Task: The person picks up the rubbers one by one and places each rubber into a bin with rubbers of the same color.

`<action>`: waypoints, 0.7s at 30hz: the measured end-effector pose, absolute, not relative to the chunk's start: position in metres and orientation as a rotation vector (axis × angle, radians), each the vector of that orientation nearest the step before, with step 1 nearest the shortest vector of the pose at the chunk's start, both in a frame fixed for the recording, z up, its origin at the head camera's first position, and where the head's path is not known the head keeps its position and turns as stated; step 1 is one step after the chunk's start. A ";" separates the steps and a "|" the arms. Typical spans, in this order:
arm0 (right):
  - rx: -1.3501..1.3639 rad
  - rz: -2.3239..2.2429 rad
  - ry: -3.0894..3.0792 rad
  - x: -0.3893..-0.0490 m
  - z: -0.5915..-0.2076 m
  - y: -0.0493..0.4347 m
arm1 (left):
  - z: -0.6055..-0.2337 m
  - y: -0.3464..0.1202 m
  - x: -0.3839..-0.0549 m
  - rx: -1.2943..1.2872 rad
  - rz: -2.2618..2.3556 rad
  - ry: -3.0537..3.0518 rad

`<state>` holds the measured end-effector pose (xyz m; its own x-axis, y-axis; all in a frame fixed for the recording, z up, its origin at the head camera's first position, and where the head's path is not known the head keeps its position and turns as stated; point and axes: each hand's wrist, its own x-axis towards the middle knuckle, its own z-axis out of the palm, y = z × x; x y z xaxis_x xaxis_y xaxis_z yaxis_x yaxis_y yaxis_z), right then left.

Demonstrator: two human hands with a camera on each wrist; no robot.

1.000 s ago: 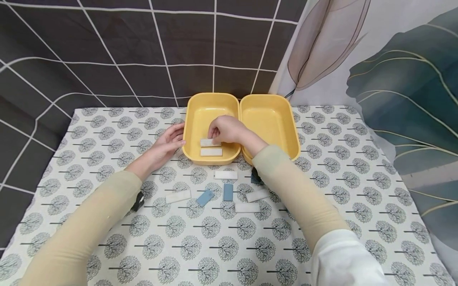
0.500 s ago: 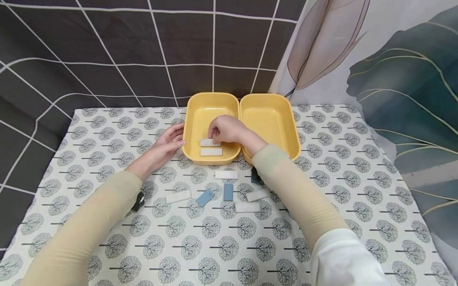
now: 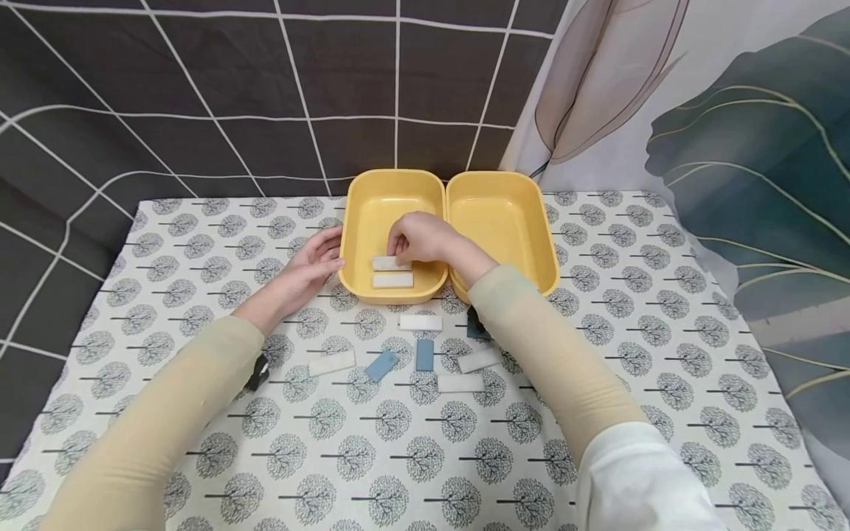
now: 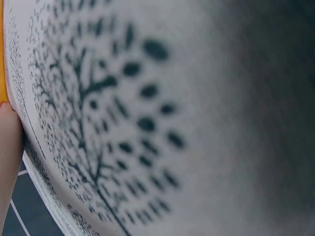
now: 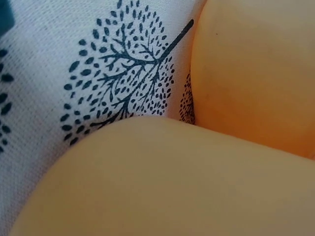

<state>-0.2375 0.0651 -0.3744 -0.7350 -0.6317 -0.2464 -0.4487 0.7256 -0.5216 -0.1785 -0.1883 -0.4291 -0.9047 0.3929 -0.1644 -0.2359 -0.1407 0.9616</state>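
Note:
My right hand [image 3: 421,237] reaches into the left yellow container [image 3: 358,295]. Its fingertips are down at a white rectangular block [image 3: 385,263] and pinch its right end; the block lies on or close to the container's floor. Just in front of that block, a second white block [image 3: 392,280] lies parallel to it. My left hand [image 3: 308,269] rests against the outer left wall of the same container, with its fingers and thumb extended to the side. In the right wrist view, yellow container walls [image 5: 251,64] fill much of the frame; the hand itself is hidden there.
A second yellow container [image 3: 501,221] stands against the first on the right. On the tree-print cloth in front lie several white blocks [image 3: 420,323] and blue blocks [image 3: 424,355]. A dark object [image 3: 475,324] is partly hidden by the right sleeve. A dark gridded curtain [image 3: 265,88] hangs behind.

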 end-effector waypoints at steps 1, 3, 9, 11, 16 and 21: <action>-0.833 -0.612 2.518 -0.238 -0.375 0.065 | -0.429 -0.188 -0.179 0.176 2.096 1.727; -0.835 -0.614 2.518 -0.238 -0.375 0.065 | -0.429 -0.188 -0.179 0.184 2.094 1.730; -0.828 -0.599 2.527 -0.238 -0.374 0.065 | -0.429 -0.189 -0.179 0.185 2.089 1.739; -0.824 -0.581 2.533 -0.238 -0.374 0.065 | -0.429 -0.189 -0.179 0.184 2.087 1.740; -0.815 -0.518 2.543 -0.238 -0.374 0.063 | -0.429 -0.189 -0.179 0.187 2.087 1.738; -0.823 -0.499 2.545 -0.238 -0.375 0.063 | -0.429 -0.188 -0.179 0.176 2.101 1.729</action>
<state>-0.2385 0.0632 -0.3748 -0.7380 -0.6158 -0.2758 -0.4662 0.7608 -0.4514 -0.1787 -0.1877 -0.4291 -0.9071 0.3889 -0.1607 -0.2325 -0.1449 0.9617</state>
